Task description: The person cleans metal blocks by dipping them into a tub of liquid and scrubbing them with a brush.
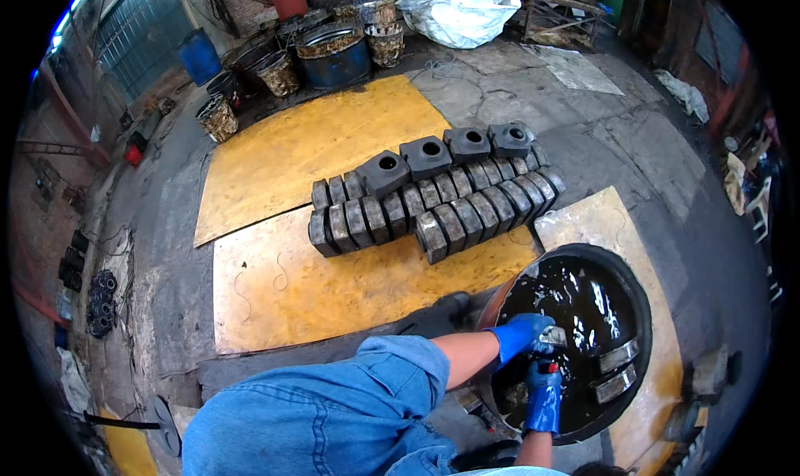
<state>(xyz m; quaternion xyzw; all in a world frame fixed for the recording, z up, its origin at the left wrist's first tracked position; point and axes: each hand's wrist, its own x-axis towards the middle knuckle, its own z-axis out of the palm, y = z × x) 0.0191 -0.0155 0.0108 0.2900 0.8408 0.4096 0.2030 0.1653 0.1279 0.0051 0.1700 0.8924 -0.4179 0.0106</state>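
Note:
My left hand (522,334), in a blue rubber glove, reaches over a round black tub (640,309) of dark liquid. Its fingers are closed on a grey metal block (553,336). Just below it is my right hand (543,397), also gloved in blue and closed round a small tool with a red end (552,367); the rest of that tool is hidden. Two wet metal blocks (617,356) rest at the tub's right side, partly out of the liquid.
Beyond the tub, rows of metal blocks (454,217) stand on yellow sheets (292,284), with several dark blocks with round holes (430,148) on top. Grimy buckets (278,74), a blue drum (200,57) and a white sack (460,17) stand farther back. More metal parts (710,372) lie right of the tub.

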